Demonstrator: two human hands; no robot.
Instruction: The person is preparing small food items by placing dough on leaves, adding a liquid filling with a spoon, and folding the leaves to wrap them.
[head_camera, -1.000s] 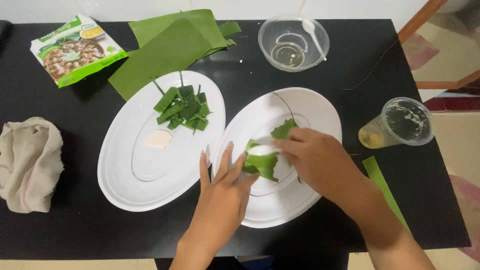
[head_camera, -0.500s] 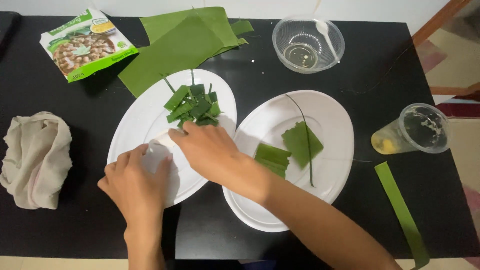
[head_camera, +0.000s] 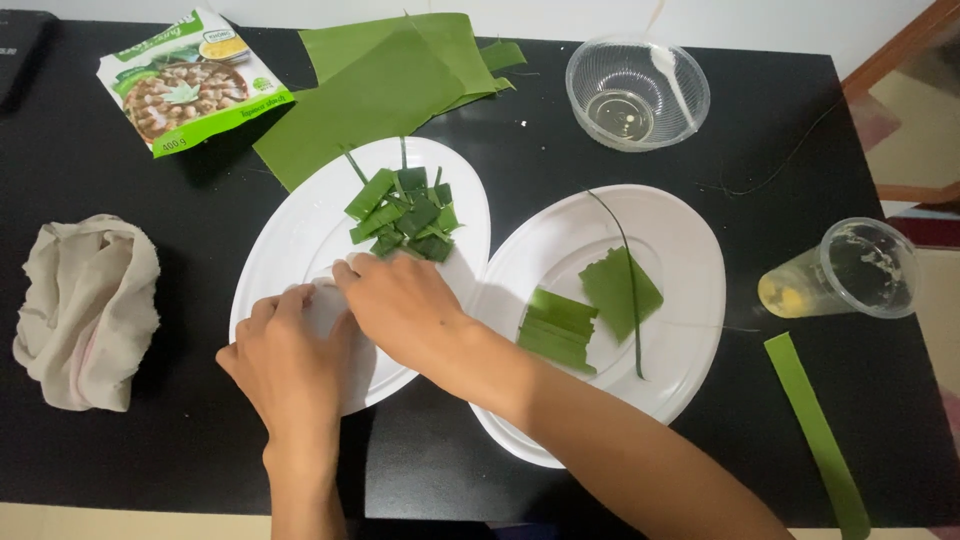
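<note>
Head view. Both hands meet over the left plate (head_camera: 300, 230), a white oval dish on the black table (head_camera: 120, 150). The left hand (head_camera: 290, 365) lies at the plate's 7 o'clock, fingers curled loosely, tips on a small pale lump (head_camera: 325, 298) at the plate's centre. The right hand (head_camera: 400, 305) reaches across from 4 o'clock, fingers bent down, tips touching the same lump; whether either hand really grips it I cannot tell, since the fingers hide most of it. At the plate's 1 o'clock sits a pile of folded leaf parcels (head_camera: 405, 215), just beyond the right fingertips.

The right plate (head_camera: 690, 250) touches the left one and bears two cut leaf pieces (head_camera: 585, 310) and a thin leaf rib (head_camera: 625, 275). At the table's 12 o'clock lie large leaves (head_camera: 390, 80); at 11 a food packet (head_camera: 190, 85); at 1 a clear bowl (head_camera: 637, 92) with a spoon. A cloth (head_camera: 85, 305) lies at 9, a plastic cup (head_camera: 845, 270) at 3, a leaf strip (head_camera: 815, 430) at 4.
</note>
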